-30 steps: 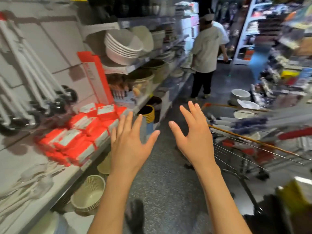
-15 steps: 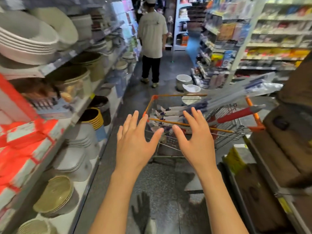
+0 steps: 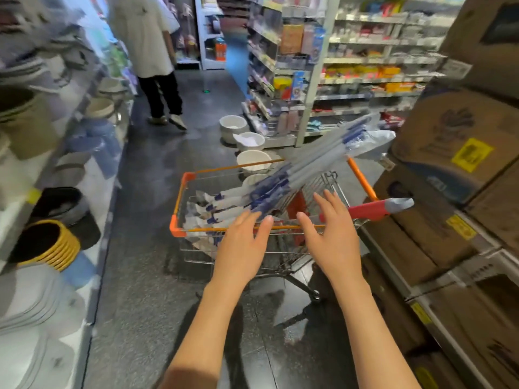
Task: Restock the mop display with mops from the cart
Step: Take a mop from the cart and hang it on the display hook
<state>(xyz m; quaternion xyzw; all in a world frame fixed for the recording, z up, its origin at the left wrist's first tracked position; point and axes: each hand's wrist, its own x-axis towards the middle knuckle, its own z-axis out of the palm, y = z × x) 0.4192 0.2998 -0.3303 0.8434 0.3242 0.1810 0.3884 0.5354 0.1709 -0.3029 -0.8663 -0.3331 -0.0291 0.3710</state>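
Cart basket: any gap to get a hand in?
Cart: mops crowd the left and middle. Open wire shows at the right, between the mop handles and the red handle. Left hand and right hand hover open at the near rim.

the cart (image 3: 179,230) stands mid-aisle, its open top crossed by slanting mops (image 3: 283,181) that overhang its far right corner. stacked cardboard boxes (image 3: 455,164) crowd its right side; bare floor (image 3: 146,248) runs along its left side, bowls (image 3: 252,158) beyond its far edge.
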